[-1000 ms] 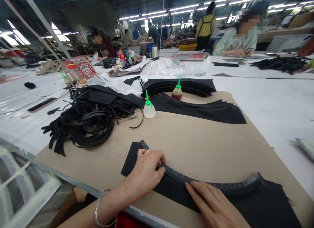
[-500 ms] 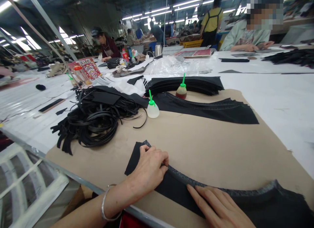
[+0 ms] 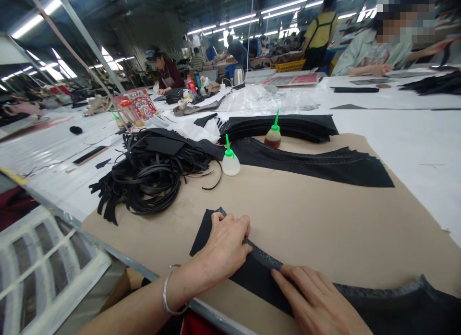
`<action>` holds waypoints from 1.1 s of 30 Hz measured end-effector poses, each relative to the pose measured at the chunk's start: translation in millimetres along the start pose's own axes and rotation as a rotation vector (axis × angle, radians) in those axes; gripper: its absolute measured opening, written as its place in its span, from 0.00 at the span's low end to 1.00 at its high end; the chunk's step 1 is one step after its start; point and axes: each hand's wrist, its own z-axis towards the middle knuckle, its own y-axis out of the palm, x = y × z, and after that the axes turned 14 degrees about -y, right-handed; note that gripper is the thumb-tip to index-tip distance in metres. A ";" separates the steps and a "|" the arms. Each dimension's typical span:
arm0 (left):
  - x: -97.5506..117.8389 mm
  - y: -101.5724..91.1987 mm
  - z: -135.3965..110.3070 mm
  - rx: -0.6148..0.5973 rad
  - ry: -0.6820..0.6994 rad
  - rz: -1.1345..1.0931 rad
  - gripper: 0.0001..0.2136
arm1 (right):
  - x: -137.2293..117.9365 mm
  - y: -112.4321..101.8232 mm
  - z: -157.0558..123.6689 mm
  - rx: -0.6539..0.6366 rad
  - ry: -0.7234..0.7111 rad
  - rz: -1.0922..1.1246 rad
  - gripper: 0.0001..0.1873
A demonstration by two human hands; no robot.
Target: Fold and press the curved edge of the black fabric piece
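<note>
A long curved piece of black leather [image 3: 254,275] with a greyish folded edge lies across the front of the brown board. Over its left part, my left hand [image 3: 225,244] is closed, thumb and bent fingers pinching the edge; a silver bangle circles the wrist. My right hand [image 3: 317,296] rests lower right on the same piece, fingers stretched out, their tips at the folded edge. Beyond the hands stand a squeeze bottle [image 3: 231,163] with whitish contents and another bottle [image 3: 272,138] holding brown liquid, both green-tipped. A second curved black piece [image 3: 324,167] lies behind them.
Left on the board [image 3: 360,220] is a heap of black strips [image 3: 151,176]. A stack of black pieces [image 3: 281,126] lies at the back. A white plastic chair [image 3: 43,272] stands by the table edge. Co-workers sit across the table, one in a pale green jacket [image 3: 374,56].
The view has shifted, so things appear farther right. My right fingertips have moved up onto the folded edge, nearer my left hand. Across the table, the co-worker at right has stretched out an arm.
</note>
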 end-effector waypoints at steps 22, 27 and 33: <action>-34.1 -17.5 21.5 -0.002 -0.079 -0.020 0.03 | -6.0 23.1 31.1 0.056 0.019 -0.069 0.27; -34.6 -15.6 20.3 0.022 -0.077 -0.009 0.04 | -6.2 24.4 31.0 0.082 0.018 -0.106 0.26; -33.9 -14.9 19.3 0.036 -0.062 -0.002 0.07 | -8.0 26.3 46.6 0.079 0.036 -0.057 0.27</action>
